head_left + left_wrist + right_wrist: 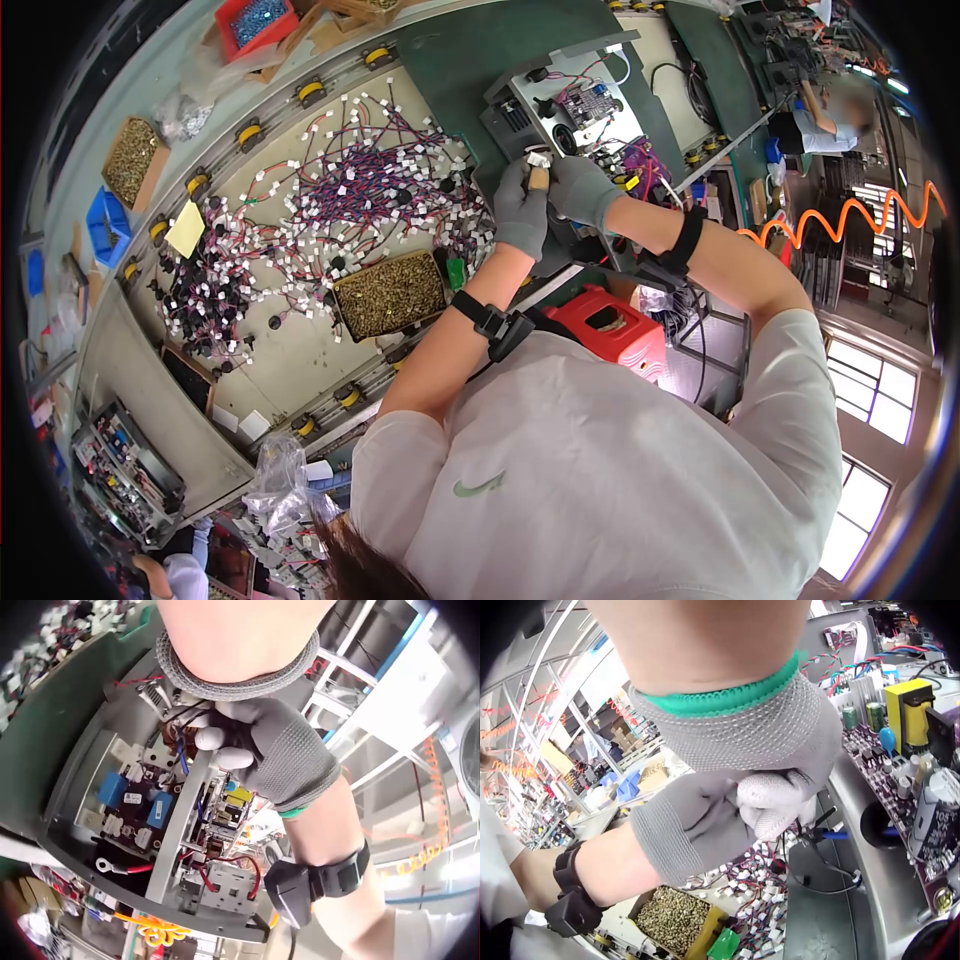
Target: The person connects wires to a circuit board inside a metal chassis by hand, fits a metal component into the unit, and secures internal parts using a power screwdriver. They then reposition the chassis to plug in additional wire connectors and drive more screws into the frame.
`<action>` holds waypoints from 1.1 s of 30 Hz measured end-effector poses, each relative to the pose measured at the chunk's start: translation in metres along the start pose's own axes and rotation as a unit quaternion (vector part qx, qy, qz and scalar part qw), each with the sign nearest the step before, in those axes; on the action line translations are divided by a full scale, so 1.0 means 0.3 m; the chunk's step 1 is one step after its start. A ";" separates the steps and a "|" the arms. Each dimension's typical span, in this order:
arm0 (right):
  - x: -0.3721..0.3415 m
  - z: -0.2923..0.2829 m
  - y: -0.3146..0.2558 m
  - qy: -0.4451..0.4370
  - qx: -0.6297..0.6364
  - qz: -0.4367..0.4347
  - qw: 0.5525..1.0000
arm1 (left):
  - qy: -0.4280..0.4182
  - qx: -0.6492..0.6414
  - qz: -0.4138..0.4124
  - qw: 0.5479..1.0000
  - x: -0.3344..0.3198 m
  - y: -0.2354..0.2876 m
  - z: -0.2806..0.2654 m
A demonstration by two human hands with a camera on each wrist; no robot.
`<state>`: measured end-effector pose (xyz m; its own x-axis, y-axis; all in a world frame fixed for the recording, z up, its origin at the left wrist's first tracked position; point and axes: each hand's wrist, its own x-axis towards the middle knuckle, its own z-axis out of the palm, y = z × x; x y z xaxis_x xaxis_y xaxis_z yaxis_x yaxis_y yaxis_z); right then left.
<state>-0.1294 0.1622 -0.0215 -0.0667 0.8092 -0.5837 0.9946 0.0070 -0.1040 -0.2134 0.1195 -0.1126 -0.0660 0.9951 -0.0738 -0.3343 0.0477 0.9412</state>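
Observation:
Both hands wear grey knit gloves and work close together over the edge of an open metal case [505, 130] fitted with circuit boards. My left hand [521, 215] and right hand [584, 190] meet at its near side. Between them run thin black wires [196, 709], pinched by curled fingers; most of the left fingers are hidden behind the glove. Just below the fingertips a blue wire [182, 757] drops beside a copper coil [171, 737]. In the right wrist view, a black cable [799, 879] trails beneath the hands.
Left of the case lies a wide heap of wire harnesses [370, 180] with white connectors. A box of small brass-coloured parts [390, 295] stands nearer me, a red plastic housing [610, 330] right of it. A metal rail [550, 285] borders the bench. Another person works far right.

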 end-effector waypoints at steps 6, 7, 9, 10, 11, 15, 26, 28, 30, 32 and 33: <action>-0.068 -0.084 -0.041 -0.006 -0.009 0.003 1.000 | -0.013 0.014 -0.080 0.997 0.036 0.041 -0.026; -0.090 -0.111 -0.049 0.002 -0.053 -0.022 0.998 | 0.002 0.113 -0.082 0.990 0.044 0.050 -0.036; -0.123 -0.173 -0.030 0.040 -0.065 -0.048 0.996 | -0.004 0.184 -0.133 0.974 0.069 0.013 -0.043; -0.135 -0.215 -0.024 0.105 -0.069 -0.043 0.991 | -0.032 0.236 -0.117 0.964 0.082 -0.016 -0.045; -0.142 -0.239 -0.006 0.170 -0.072 -0.038 0.982 | -0.061 0.288 -0.100 0.950 0.100 -0.011 -0.043; -0.072 -0.236 0.174 0.315 -0.210 -0.144 0.914 | -0.124 0.252 -0.142 0.949 0.184 -0.052 0.001; -0.046 -0.195 0.211 0.171 0.175 -0.070 0.967 | -0.267 0.112 -0.081 0.954 0.237 -0.053 -0.017; -0.028 -0.179 0.230 0.200 0.139 -0.091 0.966 | -0.250 0.084 -0.107 0.959 0.231 -0.067 -0.002; -0.017 -0.163 0.230 0.222 0.145 -0.106 0.958 | -0.232 0.058 -0.137 0.961 0.225 -0.109 0.025; -0.021 -0.170 0.213 0.216 0.168 -0.100 0.957 | -0.170 0.129 -0.146 0.966 0.235 -0.136 0.067; -0.025 -0.179 0.202 0.213 0.187 -0.095 0.954 | -0.169 0.129 -0.150 0.966 0.228 -0.149 0.063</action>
<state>-0.0643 0.1879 0.0198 -0.1256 0.9800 -0.1543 0.8641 0.0316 -0.5024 -0.1851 0.1869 -0.1534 0.3219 0.9030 -0.2845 -0.0436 0.3143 0.9483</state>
